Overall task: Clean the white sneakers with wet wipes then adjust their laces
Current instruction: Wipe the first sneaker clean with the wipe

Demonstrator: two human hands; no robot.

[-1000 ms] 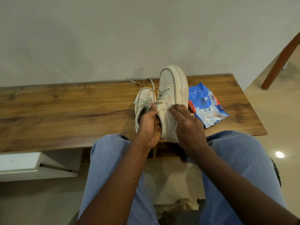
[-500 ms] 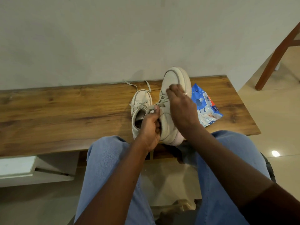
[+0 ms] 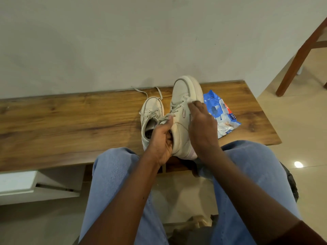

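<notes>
Pale tiled floor [image 3: 292,138] below, denim-clad knees [image 3: 115,174] nearest, drawn up to the front edge of a low wooden bench [image 3: 70,124] set against a plain grey wall [image 3: 106,41]; seated close, presumably to keep both shoes within easy reach.

Just past the knees, left hand [image 3: 161,140] curled around the collar of the tilted sneaker [image 3: 182,117], fingers tucked into the opening and thumb up by the laces [image 3: 169,115]; apparently bracing the shoe, heel at the bench edge and toe raised toward the wall, so the side panel faces up for wiping. Right hand [image 3: 201,126] closed on a small white wet wipe [image 3: 190,100], pressed against the upper near the eyelets; only a corner of the wipe showing past the fingertips.

Immediately left of the held shoe, second sneaker [image 3: 152,114] lying flat on the bench, side against its mate, loose lace ends [image 3: 145,92] trailing toward the wall; likely parked there awaiting its turn. Right of the held shoe, blue wipes packet [image 3: 221,112] flat on the bench, near the wiping hand for a fresh sheet.

Far right, wooden chair leg [image 3: 299,57] on the tiles.

Cleaning seemingly under way; lace adjusting not yet begun.
</notes>
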